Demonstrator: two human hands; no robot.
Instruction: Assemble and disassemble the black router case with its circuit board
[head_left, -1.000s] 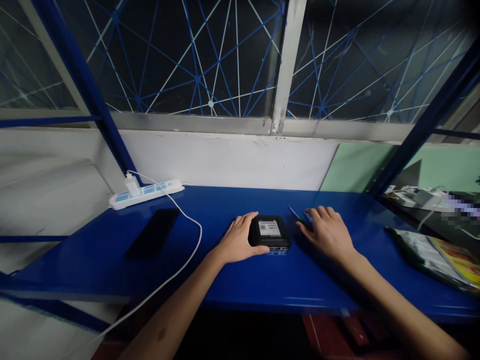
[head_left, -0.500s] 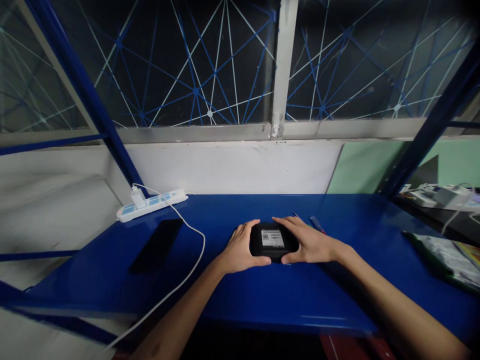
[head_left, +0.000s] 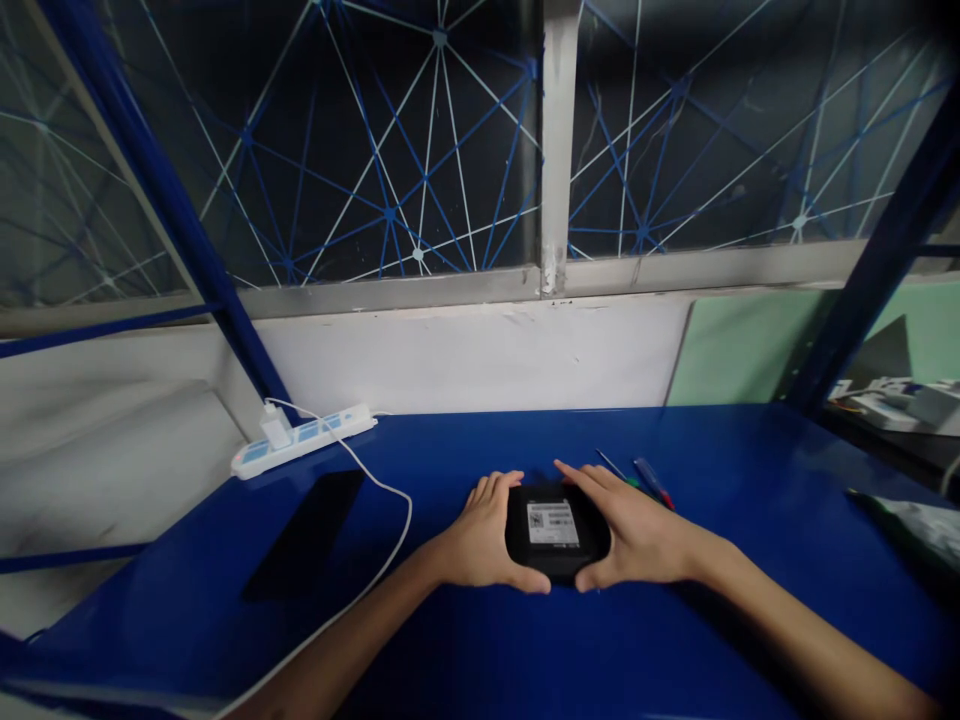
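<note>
Here, with the box as the dial's centre and twelve pointing away from the person, the cable runs up from seven, crosses the left forearm, bends at ten and goes on to the strip. The left hand grips the box from nine, thumb on the near edge, fingers curled round the far corner. The right hand clasps it from three in the same way, its thumb tip near the other. The box is black, its white label facing up; whether it touches the blue table cannot be told.

At nine, well apart, lies a dark slab. At three, near the edge of view, is a bag, partly cut off. Just beyond the right hand, at one to two, lie two slim tools, one with green and one blue and red. Out at ten, the white strip bears a plug. Past the table, the white wall stands at twelve and a green board at one, with dark windows above.
</note>
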